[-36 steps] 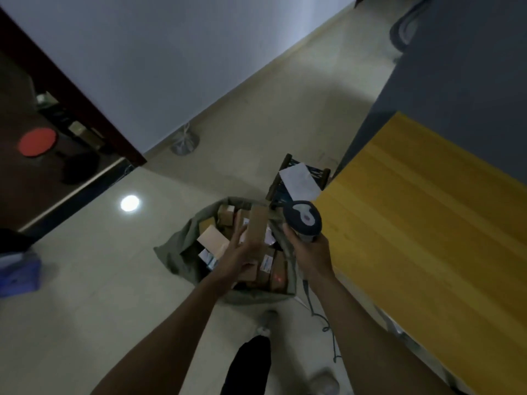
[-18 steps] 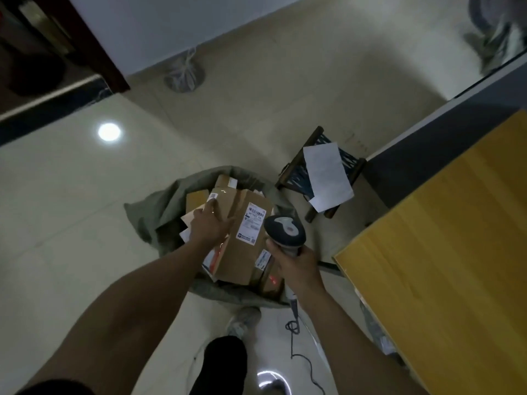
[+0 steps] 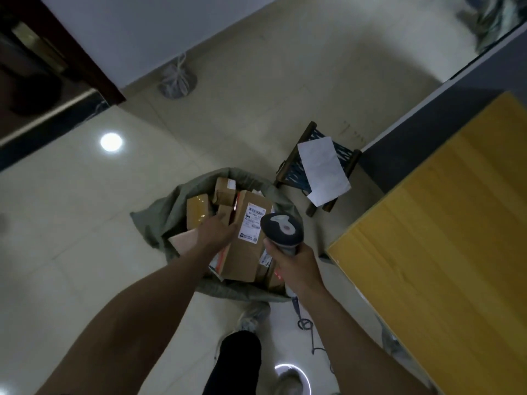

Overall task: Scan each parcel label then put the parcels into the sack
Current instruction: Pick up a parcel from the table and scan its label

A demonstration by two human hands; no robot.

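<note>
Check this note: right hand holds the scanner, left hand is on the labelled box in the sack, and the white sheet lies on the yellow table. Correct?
Not quite. The head view shows the white sheet lying on the small stool beside the sack, not on the yellow table. The rest stands: right hand holds the scanner, left hand is on the labelled box.

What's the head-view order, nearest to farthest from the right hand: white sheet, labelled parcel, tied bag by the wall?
1. Labelled parcel, just left of the right hand.
2. White sheet, ahead on the stool.
3. Tied bag, far ahead, leftward.
</note>
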